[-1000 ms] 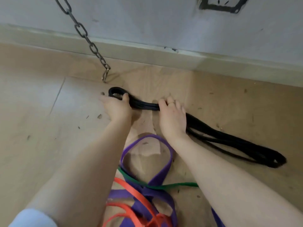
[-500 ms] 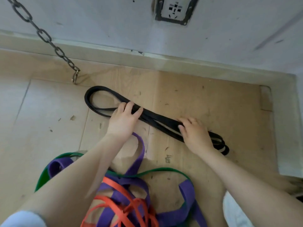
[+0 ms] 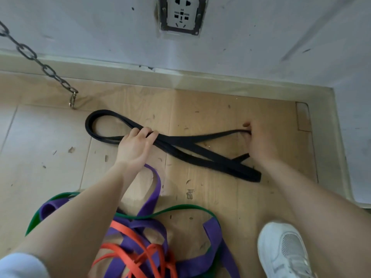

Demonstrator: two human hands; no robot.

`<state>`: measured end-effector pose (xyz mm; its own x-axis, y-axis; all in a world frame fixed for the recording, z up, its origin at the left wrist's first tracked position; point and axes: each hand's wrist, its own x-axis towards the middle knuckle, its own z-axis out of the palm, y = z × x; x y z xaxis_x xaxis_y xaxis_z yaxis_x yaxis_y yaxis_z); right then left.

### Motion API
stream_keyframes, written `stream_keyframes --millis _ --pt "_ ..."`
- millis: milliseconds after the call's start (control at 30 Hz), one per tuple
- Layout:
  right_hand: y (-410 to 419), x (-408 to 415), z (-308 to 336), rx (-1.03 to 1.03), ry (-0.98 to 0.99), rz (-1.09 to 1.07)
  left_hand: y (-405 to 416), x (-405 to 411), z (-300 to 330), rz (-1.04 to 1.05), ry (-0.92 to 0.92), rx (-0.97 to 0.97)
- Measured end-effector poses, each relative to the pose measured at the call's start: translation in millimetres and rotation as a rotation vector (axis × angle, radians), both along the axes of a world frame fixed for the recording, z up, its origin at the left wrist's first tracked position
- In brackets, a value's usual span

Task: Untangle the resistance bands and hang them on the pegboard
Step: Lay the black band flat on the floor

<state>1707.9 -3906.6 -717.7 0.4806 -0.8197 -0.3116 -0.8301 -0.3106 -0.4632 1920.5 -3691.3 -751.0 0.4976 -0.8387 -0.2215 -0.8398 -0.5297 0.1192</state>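
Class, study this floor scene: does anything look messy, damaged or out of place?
Yes. The purple band, orange band and green band lie knotted together in a heap. The floor is scuffed and littered with specks, and the wall socket sits askew in a rough cut-out.

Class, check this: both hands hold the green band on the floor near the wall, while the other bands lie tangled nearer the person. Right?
Not quite. The head view shows the left hand and right hand holding the black band, not the green band; the rest stands.
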Motion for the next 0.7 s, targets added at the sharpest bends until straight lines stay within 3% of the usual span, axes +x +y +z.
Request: stream_keyframes --millis 100,200,333,467,600,700 --pt "-23.2 22.7 0.7 -0.003 -0.171 -0.124 1.0 2.3 -0.8 0.031 0.033 -0.052" --pt "-31.4 25.4 -7.8 0.096 -0.052 -0.156 -0.2 2.2 -1.6 0.065 0.073 -0.085" --pt "-1.1 -2.0 -3.5 -0.285 0.124 0.186 -2.8 4.4 -7.7 0.061 0.066 -0.087" --pt "32.6 -18.2 -13.2 -0.158 0.326 0.612 -0.1 3.0 -11.7 0.08 0.097 -0.118" --pt "29.8 -7.6 -25.4 -0.28 0.415 0.625 -2.9 4.0 -10.3 0.106 0.108 -0.11" --pt "16.6 0.3 -19.8 -0.195 0.36 0.618 -7.1 7.6 -9.0 0.053 0.073 -0.068"
